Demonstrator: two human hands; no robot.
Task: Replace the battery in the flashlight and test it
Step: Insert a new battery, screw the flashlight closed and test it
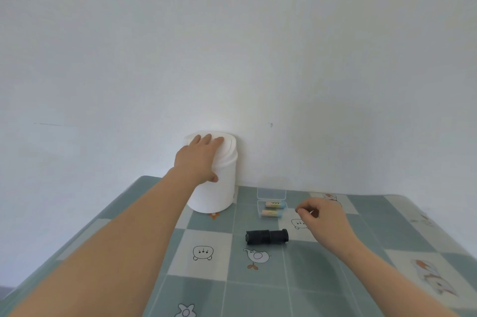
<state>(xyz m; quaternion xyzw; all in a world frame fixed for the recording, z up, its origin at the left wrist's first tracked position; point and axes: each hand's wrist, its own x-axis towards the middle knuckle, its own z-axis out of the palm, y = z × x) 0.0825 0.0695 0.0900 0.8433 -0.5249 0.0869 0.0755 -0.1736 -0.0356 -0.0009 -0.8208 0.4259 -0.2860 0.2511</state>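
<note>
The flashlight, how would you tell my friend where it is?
Start at the checked tablecloth and find the tall white bin by the wall. Nearer you, in front of the clear battery case, lies the flashlight. It is the only black tube, lying sideways.

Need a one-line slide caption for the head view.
Left hand on the white bin; right hand pinches a small dark item beside the open battery case; flashlight lies on the table.
</note>
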